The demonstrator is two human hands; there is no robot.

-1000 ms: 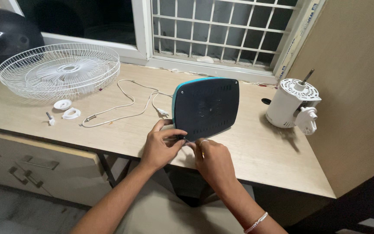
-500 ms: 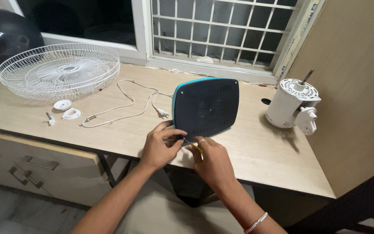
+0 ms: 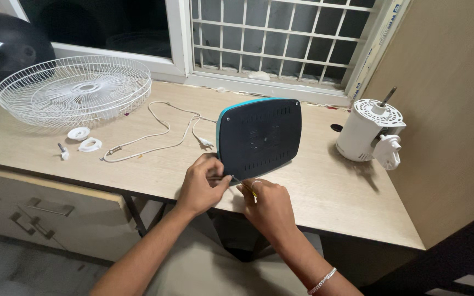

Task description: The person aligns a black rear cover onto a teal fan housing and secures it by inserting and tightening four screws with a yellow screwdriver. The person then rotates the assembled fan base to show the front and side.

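Two bare hands work at the near edge of a pale wooden table point(image 3: 325, 192). Your left hand point(image 3: 201, 186) pinches the lower left corner of a dark fan base point(image 3: 259, 136), a rounded rectangular plastic panel with a teal rim, stood on edge and tipped slightly back. Your right hand point(image 3: 267, 205) is closed around a thin yellow-handled tool point(image 3: 250, 189), its tip at the bottom edge of the base. The base looks rigid, light and smooth, so it will likely slip or topple unless you grip it by the rim rather than the flat vented face. Farther left lie a white power cord point(image 3: 154, 134), two small white caps point(image 3: 83, 138) and a white wire fan guard point(image 3: 75, 89). Farther right stands a white motor housing point(image 3: 371, 131) with its shaft pointing up. Beyond everything is a barred window point(image 3: 270, 38).
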